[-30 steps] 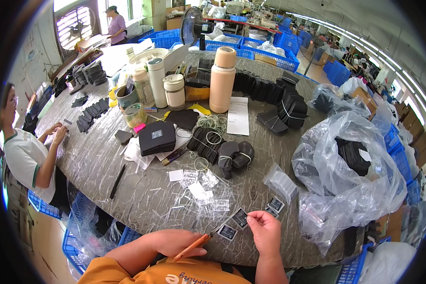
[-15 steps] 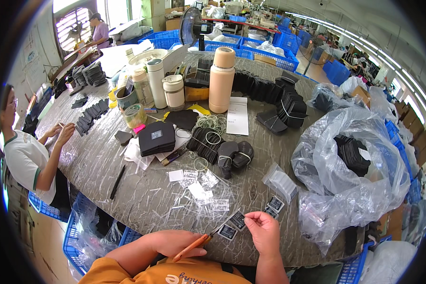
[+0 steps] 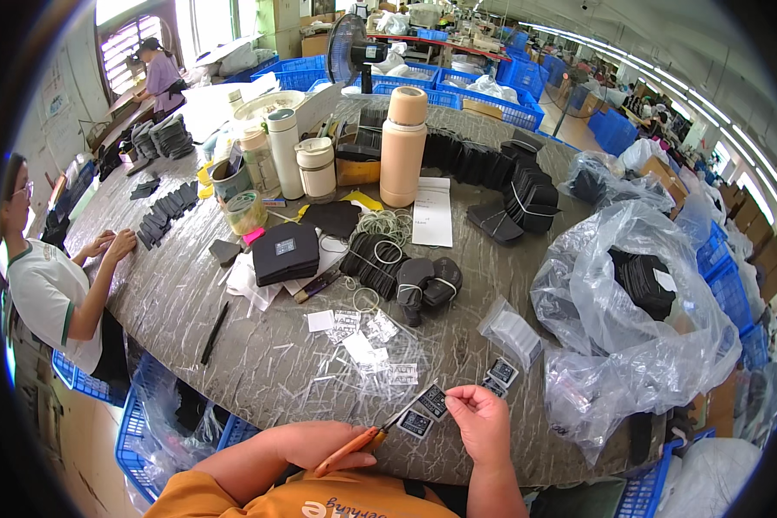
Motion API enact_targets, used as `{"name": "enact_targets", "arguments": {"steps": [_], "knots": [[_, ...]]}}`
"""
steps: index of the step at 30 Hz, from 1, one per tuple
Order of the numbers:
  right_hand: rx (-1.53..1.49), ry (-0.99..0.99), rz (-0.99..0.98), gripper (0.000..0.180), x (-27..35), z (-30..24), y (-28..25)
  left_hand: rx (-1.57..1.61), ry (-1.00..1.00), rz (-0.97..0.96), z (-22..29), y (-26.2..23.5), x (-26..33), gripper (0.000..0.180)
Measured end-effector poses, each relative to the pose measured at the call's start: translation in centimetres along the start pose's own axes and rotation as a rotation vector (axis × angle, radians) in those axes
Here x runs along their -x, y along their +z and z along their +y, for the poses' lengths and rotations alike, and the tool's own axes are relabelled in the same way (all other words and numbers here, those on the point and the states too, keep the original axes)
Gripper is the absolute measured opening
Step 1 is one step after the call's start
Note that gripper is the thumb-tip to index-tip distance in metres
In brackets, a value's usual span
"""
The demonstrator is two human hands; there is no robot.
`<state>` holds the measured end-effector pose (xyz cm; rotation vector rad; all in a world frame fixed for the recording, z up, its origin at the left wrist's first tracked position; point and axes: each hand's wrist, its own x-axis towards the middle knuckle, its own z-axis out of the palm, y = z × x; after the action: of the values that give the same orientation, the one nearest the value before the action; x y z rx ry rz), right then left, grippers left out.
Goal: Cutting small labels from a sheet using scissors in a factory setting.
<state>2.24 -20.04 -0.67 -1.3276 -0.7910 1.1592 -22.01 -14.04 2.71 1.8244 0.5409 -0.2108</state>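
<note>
My left hand (image 3: 318, 445) is closed round orange-handled scissors (image 3: 350, 452). Their thin blades slant up and right, to the edge of a small black label (image 3: 432, 401) with pale print. Between thumb and forefinger, my right hand (image 3: 482, 425) pinches that label by its right side. Just below it, a similar label with a clear border (image 3: 414, 423) lies on the table. Beyond my right hand a few more black labels (image 3: 502, 372) overlap, near a clear plastic bag of pale pieces (image 3: 511, 333). Thin clear offcuts (image 3: 387, 358) and white printed scraps (image 3: 366, 352) litter the tabletop ahead.
A large clear bag of black pads (image 3: 639, 285) takes up the right side. Bundled black pieces (image 3: 373, 268), a peach bottle (image 3: 403, 155) and lidded cups (image 3: 317, 168) stand farther back. A black pen (image 3: 215, 332) lies left. At the left edge, a co-worker (image 3: 60, 285) handles dark pieces.
My hands, the scissors and the pinched label are almost where they were. The co-worker's hands at left have lowered to the tabletop. A person by the window has shifted left and bent forward.
</note>
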Motion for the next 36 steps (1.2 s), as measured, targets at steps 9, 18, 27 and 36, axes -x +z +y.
{"name": "enact_targets", "arguments": {"steps": [9,18,27,36], "knots": [[-0.011,-0.019,-0.011,0.009,-0.2,-0.1,-0.1,0.128,0.084,0.059,0.1,0.2,0.2,0.033],[0.178,-0.043,0.05,0.007,-0.6,-0.1,-1.4,0.427,-0.076,0.148,0.2,0.3,0.8,0.027],[0.498,-0.057,0.262,0.007,-1.8,1.9,-6.4,0.375,-0.061,0.266,-1.6,0.3,0.3,0.031],[1.046,-0.351,0.387,0.012,0.2,0.3,-4.0,0.385,-0.146,0.243,-1.0,0.0,0.3,0.024]]}}
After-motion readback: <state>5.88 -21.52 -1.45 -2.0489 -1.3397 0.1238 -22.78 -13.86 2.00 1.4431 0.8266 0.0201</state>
